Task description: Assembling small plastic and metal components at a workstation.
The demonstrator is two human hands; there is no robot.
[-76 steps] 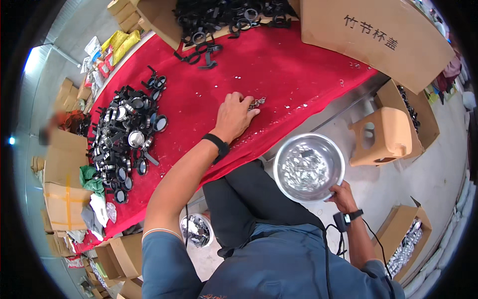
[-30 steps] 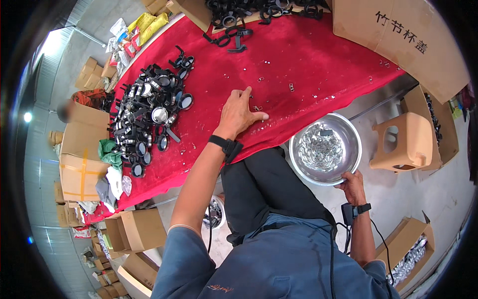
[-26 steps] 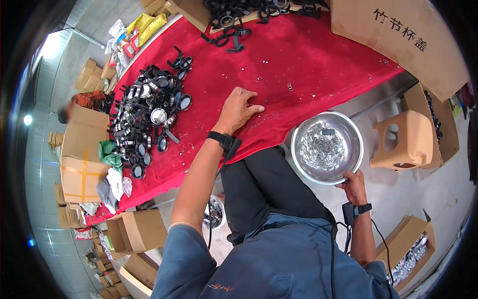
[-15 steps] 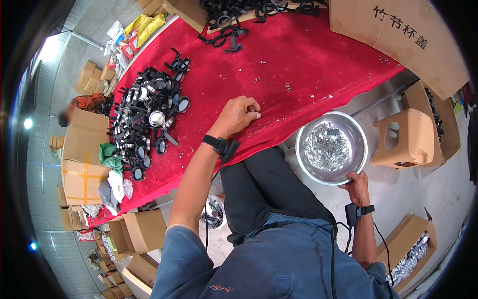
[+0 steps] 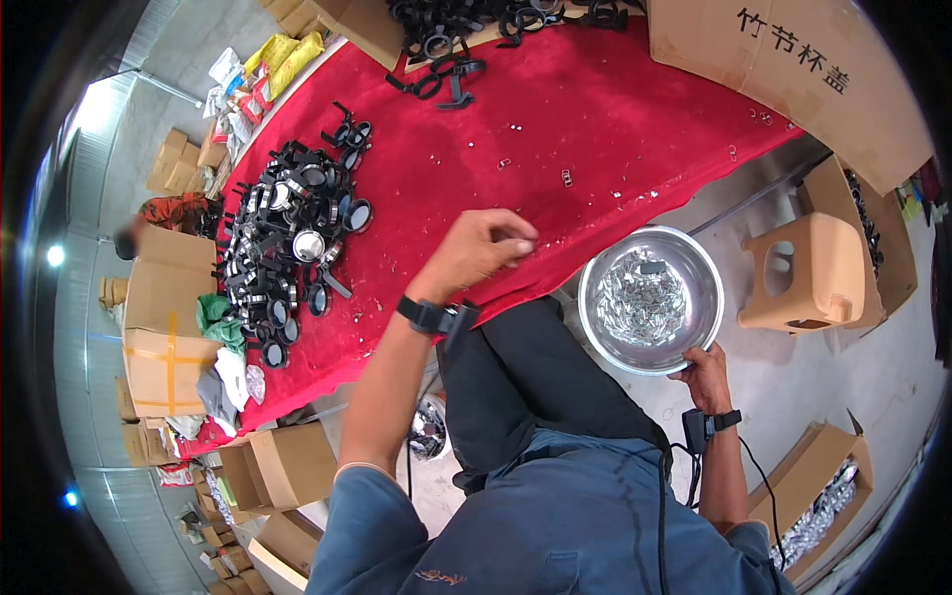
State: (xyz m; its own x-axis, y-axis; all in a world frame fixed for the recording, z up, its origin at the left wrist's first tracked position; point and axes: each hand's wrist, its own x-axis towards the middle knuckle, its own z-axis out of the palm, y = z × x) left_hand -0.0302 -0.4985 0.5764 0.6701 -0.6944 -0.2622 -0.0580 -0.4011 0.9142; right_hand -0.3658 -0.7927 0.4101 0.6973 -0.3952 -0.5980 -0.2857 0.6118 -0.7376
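Our right hand (image 5: 706,377) grips the near rim of the steel bowl (image 5: 650,297), fingers curled over the edge. We hold it off the table, just past the near edge of the red cloth (image 5: 595,129). The bowl holds a heap of small shiny metal bits (image 5: 643,296) with one dark piece on top.

Our left hand (image 5: 476,250) is over the near edge of the cloth, fingers pinched together into a loose fist. Can't tell if anything is in it. A black band sits on each wrist.

A few small metal clips (image 5: 567,178) lie scattered mid-cloth, apart from the hand. A black parts pile (image 5: 293,233), rings and round lids, sits toward the left end of the cloth. More black parts (image 5: 466,30) fill an open carton at the far edge.

A big closed carton (image 5: 793,69) sits on the right far corner. A tan stool (image 5: 803,273) stands on the floor right of the bowl. The floor box (image 5: 823,501) at lower right holds shiny parts. Stacked cartons (image 5: 164,327) stand left of the table.
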